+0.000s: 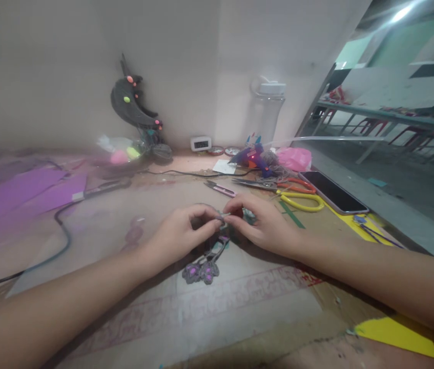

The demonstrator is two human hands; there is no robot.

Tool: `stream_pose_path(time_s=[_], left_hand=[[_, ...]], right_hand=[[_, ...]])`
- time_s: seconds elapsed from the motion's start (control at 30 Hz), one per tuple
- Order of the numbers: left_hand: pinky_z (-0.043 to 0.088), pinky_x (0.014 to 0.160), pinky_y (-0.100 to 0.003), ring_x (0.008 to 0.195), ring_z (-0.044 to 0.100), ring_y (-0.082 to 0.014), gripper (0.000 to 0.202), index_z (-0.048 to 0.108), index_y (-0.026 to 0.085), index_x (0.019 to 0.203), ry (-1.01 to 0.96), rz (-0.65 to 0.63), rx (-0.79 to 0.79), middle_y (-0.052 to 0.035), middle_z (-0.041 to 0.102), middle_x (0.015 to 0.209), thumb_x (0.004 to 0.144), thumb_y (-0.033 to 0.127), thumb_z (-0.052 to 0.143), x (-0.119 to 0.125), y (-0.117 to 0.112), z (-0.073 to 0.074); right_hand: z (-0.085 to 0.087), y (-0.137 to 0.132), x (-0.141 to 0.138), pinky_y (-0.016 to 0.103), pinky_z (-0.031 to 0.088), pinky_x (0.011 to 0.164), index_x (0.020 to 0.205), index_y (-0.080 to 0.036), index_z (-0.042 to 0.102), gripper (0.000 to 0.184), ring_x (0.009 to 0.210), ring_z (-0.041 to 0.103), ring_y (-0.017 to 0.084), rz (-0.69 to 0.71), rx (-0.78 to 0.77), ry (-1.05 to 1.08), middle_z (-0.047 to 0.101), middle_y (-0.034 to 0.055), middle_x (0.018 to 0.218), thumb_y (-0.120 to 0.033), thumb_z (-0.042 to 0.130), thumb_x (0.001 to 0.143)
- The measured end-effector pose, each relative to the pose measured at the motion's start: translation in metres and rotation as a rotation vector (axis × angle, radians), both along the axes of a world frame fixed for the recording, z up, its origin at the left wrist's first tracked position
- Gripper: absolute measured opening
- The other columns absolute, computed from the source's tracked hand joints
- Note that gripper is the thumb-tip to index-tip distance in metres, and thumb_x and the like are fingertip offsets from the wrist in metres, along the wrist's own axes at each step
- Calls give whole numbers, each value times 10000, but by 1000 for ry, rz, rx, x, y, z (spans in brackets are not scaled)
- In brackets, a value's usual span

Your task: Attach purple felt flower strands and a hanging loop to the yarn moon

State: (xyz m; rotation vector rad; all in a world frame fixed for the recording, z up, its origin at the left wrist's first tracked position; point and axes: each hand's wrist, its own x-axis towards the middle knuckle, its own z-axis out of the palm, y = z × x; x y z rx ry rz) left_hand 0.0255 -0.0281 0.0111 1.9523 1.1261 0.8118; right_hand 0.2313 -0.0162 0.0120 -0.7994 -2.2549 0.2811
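Both hands meet over the middle of the table, fingertips almost touching. My left hand (189, 230) pinches a thin grey strand, like yarn, between thumb and forefinger. The same small piece is pinched by my right hand (259, 220) from the other side. Just below the fingers hang or lie small grey flowers (201, 271) with purple centres, joined to grey stems. How the stems connect to the pinched strand is hidden by the fingers. Behind the hands lie pink-handled thread snips (220, 189) and scissors with yellow and orange handles (301, 200).
A blue glue gun (253, 158), a pink bag (295, 159) and a phone (334, 192) lie at the back right. A clear bottle (266, 113), a small digital clock (200, 143) and a grey crescent ornament (130, 102) stand by the wall. Purple sheets (28, 192) and a cable (63, 225) lie left.
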Motion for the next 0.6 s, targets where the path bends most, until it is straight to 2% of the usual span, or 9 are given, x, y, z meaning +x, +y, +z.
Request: stream_pose_path(time_s=[0.23,0.4,0.53,0.6], left_hand=[[469,667,-228,733,633,-139,205,690,198,875,-120,15,-179,-7,710,829,855,374,588,-1,5,-4],[437,559,-221,663,611,-133,250,576,198,1014,-219,51,-229,5,671,757,825,353,631,-1,9,-7],[458,594,-231,693,626,-135,162,553,191,908,-246,27,-237,3,659,759,830,318,620,0,9,-7],[469,627,-242,723,633,-140,148,553,182,878,-266,29,-241,-10,661,788,832,308,614,0,9,-7]], right_hand=[[2,-1,2,290,487,719,952,-183,568,93,803,612,161,-8,5,5,665,51,888,-212,483,931],[-2,0,2,294,493,716,1017,-182,539,109,800,605,162,4,-1,29,649,53,898,-224,485,932],[-1,1,3,292,487,699,1069,-191,513,162,749,573,145,-11,14,71,609,49,918,-194,522,908],[0,2,3,293,479,690,1021,-190,533,121,723,544,135,-6,68,101,577,52,926,-189,536,900]])
